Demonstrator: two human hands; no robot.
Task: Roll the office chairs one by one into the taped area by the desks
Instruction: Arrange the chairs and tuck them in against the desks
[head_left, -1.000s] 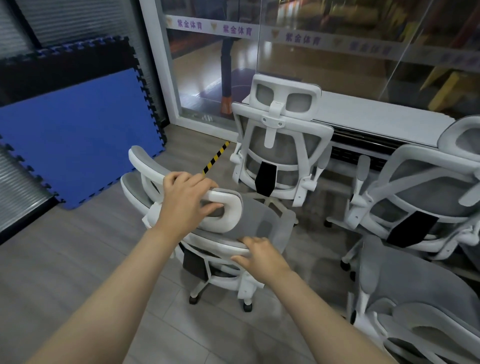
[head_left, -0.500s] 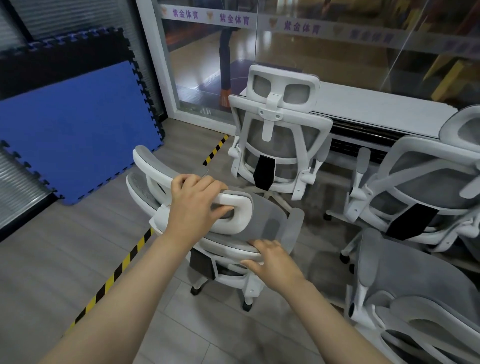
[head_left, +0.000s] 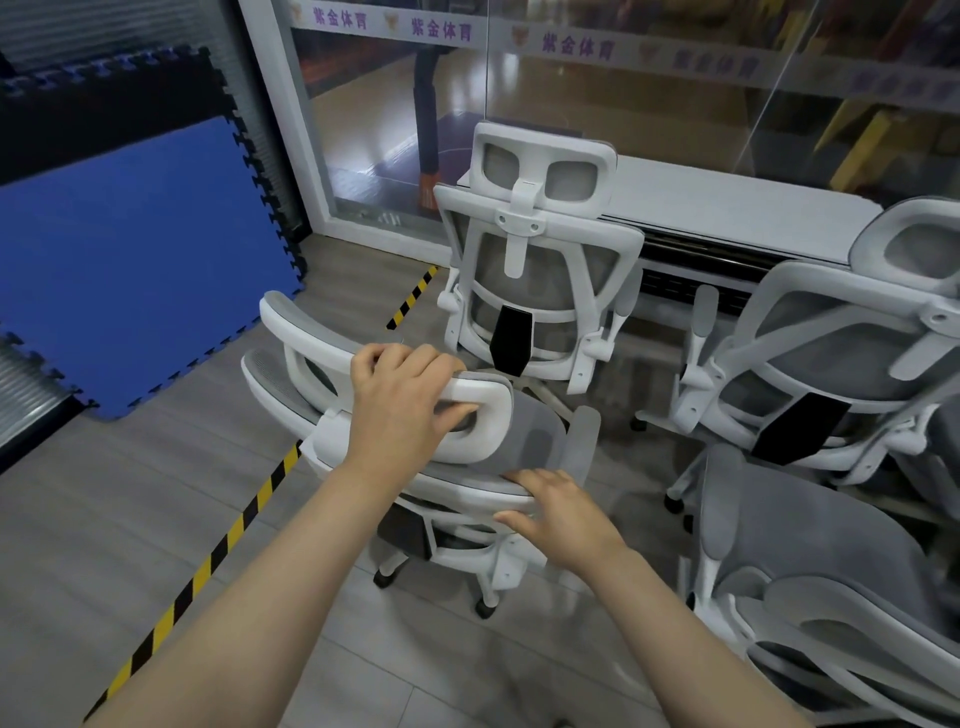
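White office chair (head_left: 530, 441) with grey mesh stands directly in front of the person, its back toward the camera, on the grey plank floor (head_left: 104, 519) just to the right of a line of yellow-and-black striped tape (head_left: 228, 535) that runs diagonally across the boards. The left hand (head_left: 400, 410) grips the white headrest (head_left: 467, 410), fingers curled over its top edge and thumb hooked under the frame. The right hand (head_left: 566, 514) holds the upper rim of the backrest (head_left: 467, 486), fingers curled over the edge while the thumb lies against the frame below. Two of the chair's black casters (head_left: 485, 608) show beneath the seat. Just beyond it, a second white office chair (head_left: 540, 270) faces a white desk (head_left: 727, 202) set against a glass wall (head_left: 623, 93) bearing a band of purple lettering. To the right, a third chair (head_left: 831, 358) leans at an angle, and a fourth grey-seated chair (head_left: 810, 571) fills the lower right corner, close beside the one being held. On the left, a blue foam puzzle mat (head_left: 135, 249) leans against the wall with a black mat (head_left: 104, 104) behind it.
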